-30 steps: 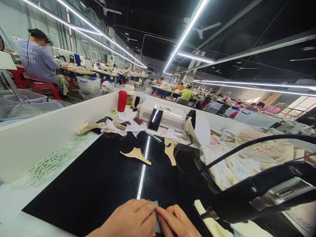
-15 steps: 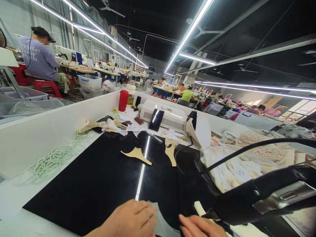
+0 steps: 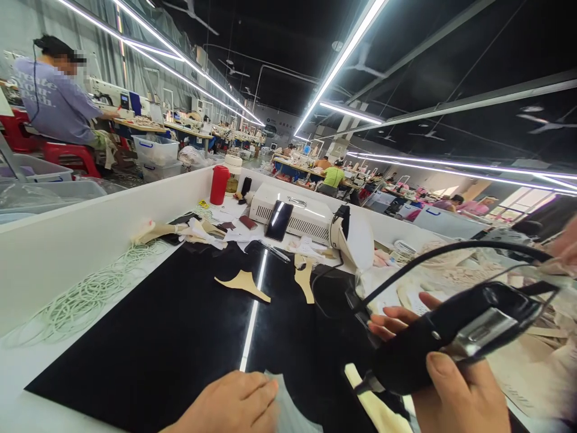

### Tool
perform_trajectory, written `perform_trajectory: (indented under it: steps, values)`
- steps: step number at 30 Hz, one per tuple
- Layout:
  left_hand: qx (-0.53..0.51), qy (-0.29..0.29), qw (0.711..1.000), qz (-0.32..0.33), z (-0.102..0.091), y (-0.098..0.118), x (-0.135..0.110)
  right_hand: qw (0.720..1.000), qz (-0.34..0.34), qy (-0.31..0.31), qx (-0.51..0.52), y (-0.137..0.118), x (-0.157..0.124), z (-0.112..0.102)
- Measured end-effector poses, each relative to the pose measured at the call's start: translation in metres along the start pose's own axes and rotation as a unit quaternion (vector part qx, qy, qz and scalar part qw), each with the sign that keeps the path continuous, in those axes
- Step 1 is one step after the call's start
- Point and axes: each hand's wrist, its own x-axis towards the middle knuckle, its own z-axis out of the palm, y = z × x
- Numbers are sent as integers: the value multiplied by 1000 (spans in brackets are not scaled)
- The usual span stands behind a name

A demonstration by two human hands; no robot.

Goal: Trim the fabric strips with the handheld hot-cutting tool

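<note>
At the near edge of the black work mat [image 3: 148,337], my left hand [image 3: 229,400] is closed, its fingers together at the edge of a thin grey sheet [image 3: 293,403]. My right hand [image 3: 469,397] is round a black corded hand tool [image 3: 406,361] with a narrow tip and a silver metal plate. The thumb lies on the near side and the fingers show beyond it. Its tip points down and left over a long cream strip [image 3: 378,403]. Two cut cream pieces, one curved [image 3: 246,284] and one forked [image 3: 305,279], lie farther back on the mat.
Green cord [image 3: 90,288] lies tangled along the left wall. A white vented machine [image 3: 293,210], a phone [image 3: 279,220] and a red bottle [image 3: 219,184] stand at the back. Plastic-wrapped pieces crowd the right. Co-workers sit beyond the low white walls.
My right hand has gone from the mat to the black tool, which has shifted left and tilted more steeply. My left hand stays by the grey sheet. The view has swung slightly right.
</note>
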Motion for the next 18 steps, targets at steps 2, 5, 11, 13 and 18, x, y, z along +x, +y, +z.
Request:
perform_trajectory:
  steps: [2,5,11,13,18]
  values:
    - [3,6,1000,-4,1,1,1,999,-13,-23,22,-4,0,13]
    - [3,18,1000,-11,-1,2,2,995,-46,-65,60,-4,-7,33]
    - [5,0,1000,-8,-4,1,4,980,-46,-131,145,5,-34,79]
    - [6,9,1000,-11,-3,0,4,973,-59,-144,171,12,-39,87]
    - [5,0,1000,-11,-4,1,2,967,-110,-153,172,26,-39,92]
